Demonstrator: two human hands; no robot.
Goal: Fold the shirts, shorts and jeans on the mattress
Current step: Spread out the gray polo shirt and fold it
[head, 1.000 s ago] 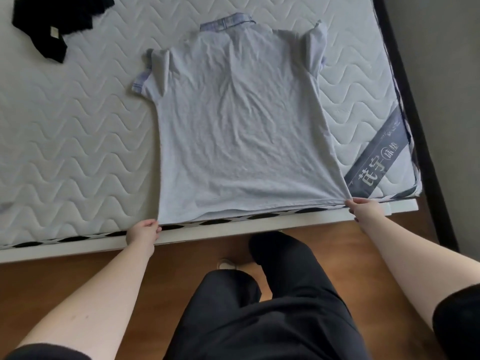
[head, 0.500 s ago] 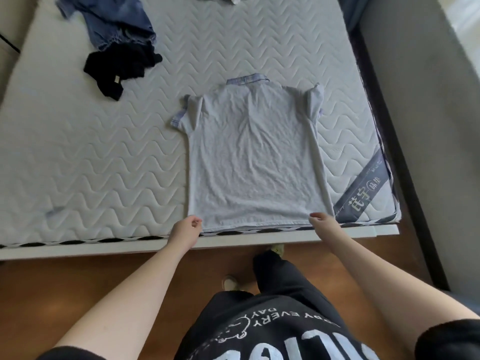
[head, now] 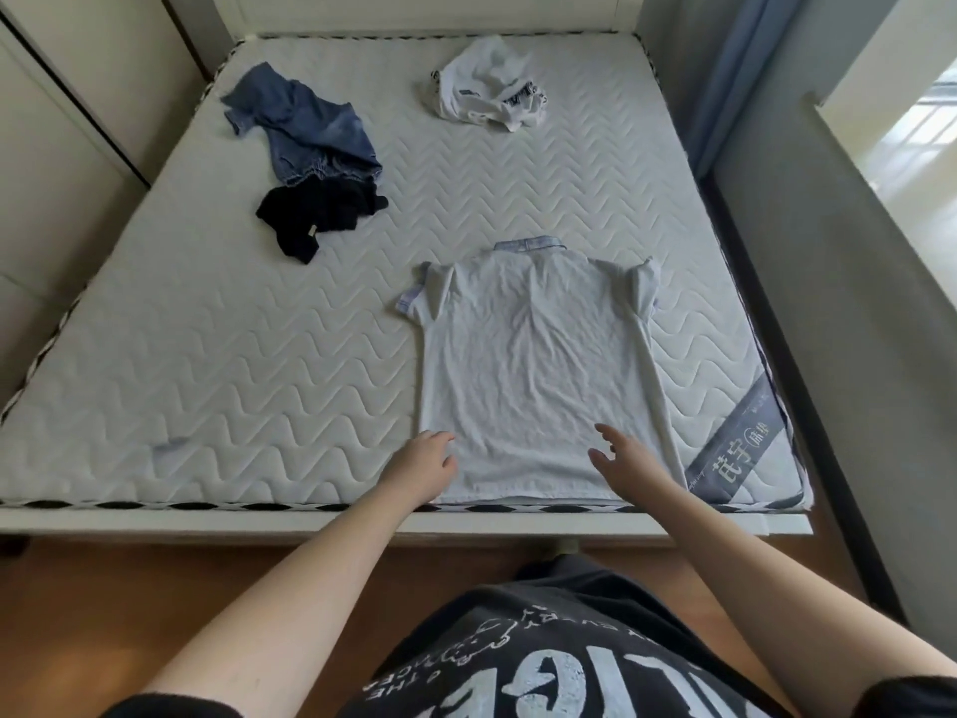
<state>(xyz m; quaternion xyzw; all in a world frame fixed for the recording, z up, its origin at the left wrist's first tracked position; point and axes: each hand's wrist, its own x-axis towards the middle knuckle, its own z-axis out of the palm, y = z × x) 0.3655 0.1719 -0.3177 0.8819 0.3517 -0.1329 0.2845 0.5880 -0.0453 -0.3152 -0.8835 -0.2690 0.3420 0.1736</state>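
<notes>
With both the left hand (head: 422, 466) and right hand (head: 624, 456) released above the polo shirt (head: 533, 365), uneven side folds could skew it on the mattress (head: 207, 355).

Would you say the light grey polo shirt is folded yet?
Not yet: the polo shirt lies spread flat, back up, both sleeves out, collar away from the person.
</notes>
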